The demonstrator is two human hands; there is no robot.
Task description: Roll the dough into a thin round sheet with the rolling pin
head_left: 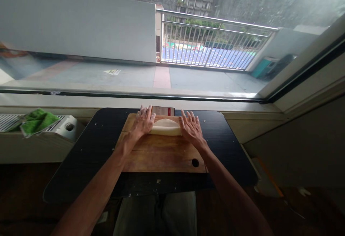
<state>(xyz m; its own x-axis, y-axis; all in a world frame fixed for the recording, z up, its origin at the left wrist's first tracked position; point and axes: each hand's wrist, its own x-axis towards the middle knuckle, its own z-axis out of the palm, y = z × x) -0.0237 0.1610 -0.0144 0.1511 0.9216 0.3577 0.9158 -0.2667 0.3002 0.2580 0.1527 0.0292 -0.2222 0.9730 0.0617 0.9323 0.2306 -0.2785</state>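
Observation:
A sheet of pale dough [166, 123] lies near the far edge of a wooden cutting board [161, 153]. Along its near side runs a thick, pale roll [165, 131]; whether this is rolled-up dough or dough around a rolling pin, I cannot tell. My left hand [144, 120] rests palm down on the left end of the roll, its floury fingers stretched forward. On the right end lies my right hand [191, 124], likewise flat with fingers apart. Both palms hide the roll's ends.
The board lies on a small black table [91, 149] dotted with white crumbs. Behind the board is a flat, screen-like object [163, 111]. A green cloth [40, 121] hangs over a white radiator [66, 130] at left. A window sill [129, 102] borders the table's far side.

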